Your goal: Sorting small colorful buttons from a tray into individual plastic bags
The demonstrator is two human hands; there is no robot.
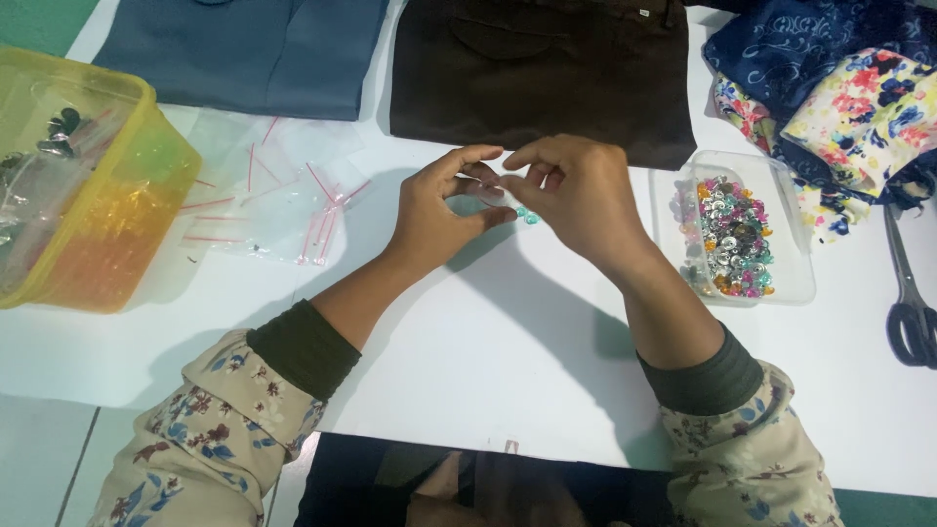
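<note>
Head view, one moment at a white surface (508, 351). Left hand (439, 210) and right hand (576, 195) met at centre, fingertips pinched together on a small clear bag (488, 191); both grips were closed on it, and a few teal sequins (528, 217) showed just below the fingers. Whether the bag was sealed could not be told. At 3 o'clock from the hands stood a clear tray (795, 283) holding mixed coloured sequins, well stocked, so much sorting appeared left. At 9 o'clock lay a loose heap of empty clear bags with red strips (283, 205), apparently unfilled. Farther at 9 o'clock sat a yellow tub (146, 185) with dark small items and bags inside, contents unclear. At 12 o'clock lay brown folded cloth (547, 68); at 11 o'clock, blue folded cloth (244, 49); at 2 o'clock, floral fabric (859, 107). Scissors (908, 303) lay at the right edge. Judged early to midway.
</note>
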